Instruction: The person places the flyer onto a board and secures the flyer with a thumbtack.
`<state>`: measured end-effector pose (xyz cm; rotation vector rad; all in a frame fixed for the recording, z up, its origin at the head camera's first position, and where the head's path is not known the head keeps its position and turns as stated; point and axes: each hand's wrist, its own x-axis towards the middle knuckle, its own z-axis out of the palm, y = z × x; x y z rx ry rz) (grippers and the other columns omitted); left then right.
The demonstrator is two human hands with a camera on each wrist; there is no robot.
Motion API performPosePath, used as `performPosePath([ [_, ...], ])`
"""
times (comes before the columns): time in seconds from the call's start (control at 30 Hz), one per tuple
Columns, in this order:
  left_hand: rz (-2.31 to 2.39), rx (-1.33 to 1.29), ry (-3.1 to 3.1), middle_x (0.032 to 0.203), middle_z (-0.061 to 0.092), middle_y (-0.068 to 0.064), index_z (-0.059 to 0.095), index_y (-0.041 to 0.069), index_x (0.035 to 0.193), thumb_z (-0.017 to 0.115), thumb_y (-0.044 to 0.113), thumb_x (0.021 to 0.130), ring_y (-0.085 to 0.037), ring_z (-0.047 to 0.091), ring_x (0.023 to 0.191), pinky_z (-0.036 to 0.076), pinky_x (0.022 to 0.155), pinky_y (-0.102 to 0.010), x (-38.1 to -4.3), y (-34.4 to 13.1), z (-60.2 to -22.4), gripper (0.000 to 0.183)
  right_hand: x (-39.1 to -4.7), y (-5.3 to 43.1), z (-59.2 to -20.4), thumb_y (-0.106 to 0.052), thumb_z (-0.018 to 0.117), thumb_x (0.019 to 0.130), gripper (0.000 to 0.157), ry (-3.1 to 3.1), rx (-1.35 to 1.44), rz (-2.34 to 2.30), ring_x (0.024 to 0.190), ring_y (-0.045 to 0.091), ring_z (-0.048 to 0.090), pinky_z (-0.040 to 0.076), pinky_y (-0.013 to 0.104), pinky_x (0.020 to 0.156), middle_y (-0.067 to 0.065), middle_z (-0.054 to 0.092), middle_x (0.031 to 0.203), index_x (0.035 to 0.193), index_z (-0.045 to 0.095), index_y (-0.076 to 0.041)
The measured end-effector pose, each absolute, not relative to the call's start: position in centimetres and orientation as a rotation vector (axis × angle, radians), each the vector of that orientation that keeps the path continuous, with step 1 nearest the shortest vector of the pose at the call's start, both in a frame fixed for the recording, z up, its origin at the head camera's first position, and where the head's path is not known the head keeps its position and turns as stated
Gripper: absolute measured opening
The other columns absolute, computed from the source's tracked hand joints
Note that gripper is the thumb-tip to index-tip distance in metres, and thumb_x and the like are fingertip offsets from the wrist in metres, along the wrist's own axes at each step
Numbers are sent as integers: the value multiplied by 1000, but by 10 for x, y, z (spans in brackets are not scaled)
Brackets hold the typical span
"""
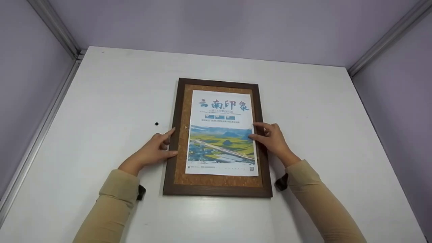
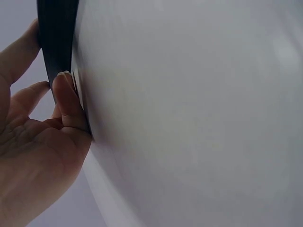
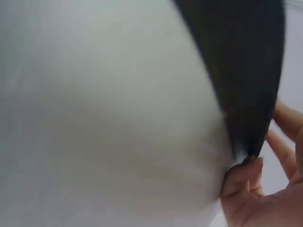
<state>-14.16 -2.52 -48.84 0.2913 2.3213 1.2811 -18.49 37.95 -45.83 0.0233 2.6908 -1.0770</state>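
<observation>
In the head view a corkboard point(image 1: 219, 180) with a dark brown wooden frame point(image 1: 216, 190) lies on the white surface. On its cork sits a printed poster point(image 1: 221, 148) showing Chinese characters above a green and blue landscape. My left hand point(image 1: 152, 150) grips the left side of the frame, thumb and index finger spread along it; the left wrist view shows fingers on both sides of the dark edge. My right hand point(image 1: 275, 140) reaches over the right side, thumb and index tips at the poster's right edge, while other fingers curl at the frame's outer edge in the right wrist view.
A small black round object point(image 1: 156, 124) lies left of the board. The white table point(image 1: 303, 101) meets pale purple panels point(image 1: 216, 30) at the back and sides, with metal rails point(image 1: 64, 33) at the corners. Black devices point(image 1: 281, 182) are worn at both wrists.
</observation>
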Motion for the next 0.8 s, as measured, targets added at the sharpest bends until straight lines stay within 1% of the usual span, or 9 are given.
performPosePath([
  [0.1,1286,297,2324,122,43,-25,17,8,159,67,25,96,-35,50,110,42,95,-50,-141,-26,-488,82,-187,383,-459,-43,73,89,67,2647,31,-1067,103,27,39,37,37,82,20,40,122,148,49,-22],
  [0.23,1287,306,2326,123,43,-26,17,7,159,67,24,96,-36,50,110,42,95,-50,-141,-26,-488,82,-190,385,-457,-45,73,88,74,2592,2,-1044,108,29,37,36,39,85,21,38,125,152,41,-26],
  [0.33,1292,302,2327,125,43,-27,18,7,159,67,24,96,-37,51,112,42,97,-51,-141,-25,-489,82,-192,387,-456,-45,75,87,76,2553,-14,-1034,108,30,36,35,40,89,22,37,128,152,41,-27],
  [0.53,1339,261,2311,128,45,-25,25,8,157,70,24,94,-38,53,115,44,99,-52,-143,-24,-488,80,-193,389,-454,-41,77,85,73,2552,-39,-993,100,27,35,34,38,83,18,37,121,149,47,-24],
  [0.63,1351,233,2271,130,48,-25,28,9,157,70,25,94,-36,55,115,49,93,-45,-145,-27,-485,77,-192,390,-454,-41,78,85,73,2558,-32,-979,99,27,35,33,38,82,17,37,118,149,47,-24],
  [0.7,1352,199,2254,133,50,-25,31,9,156,68,24,95,-33,58,111,51,85,-39,-148,-29,-482,72,-193,390,-455,-42,77,86,73,2558,-39,-971,98,27,35,33,39,82,17,38,118,149,47,-24],
  [0.77,1347,148,2283,133,53,-24,36,8,153,65,21,97,-29,60,106,52,78,-32,-151,-32,-479,64,-193,390,-456,-42,76,86,73,2557,-58,-961,98,27,35,33,39,83,17,38,118,150,46,-24],
  [0.8,1351,111,2318,132,54,-23,40,8,151,63,19,98,-27,61,103,51,77,-30,-153,-33,-477,59,-193,390,-456,-42,76,86,73,2558,-64,-959,98,27,36,33,40,83,18,38,119,150,46,-23],
])
